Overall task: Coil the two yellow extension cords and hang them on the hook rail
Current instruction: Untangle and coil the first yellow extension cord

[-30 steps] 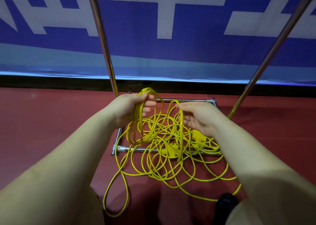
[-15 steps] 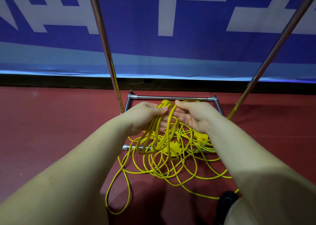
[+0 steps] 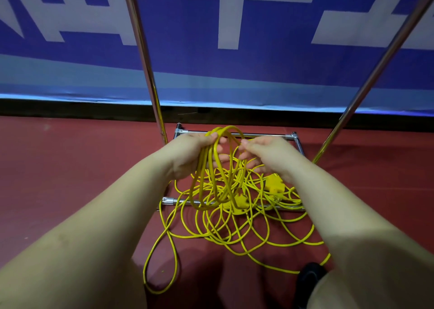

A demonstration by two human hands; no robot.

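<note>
Yellow extension cord lies in a loose tangle (image 3: 234, 229) on the red floor, spread over the rack's base. My left hand (image 3: 192, 156) grips a bundle of several hanging loops (image 3: 211, 179) of that cord at their top. My right hand (image 3: 267, 153) is just to the right of it, fingers pinching a strand of cord (image 3: 237, 149) that runs over into the bundle. Two yellow socket blocks (image 3: 273, 184) (image 3: 238, 204) rest in the tangle under my hands. No hook rail is in view.
A chrome rack stands in front of me: two upright poles (image 3: 145, 64) (image 3: 375, 66) rise from a rectangular base frame (image 3: 234, 135) on the floor. Behind it a blue and white banner (image 3: 211, 38) covers the wall. A black shoe (image 3: 310, 275) is at the bottom right.
My hands came together from apart, the right one feeding another loop into the left hand's bundle. The bundle has gained a loop and more slack has left the floor pile.
</note>
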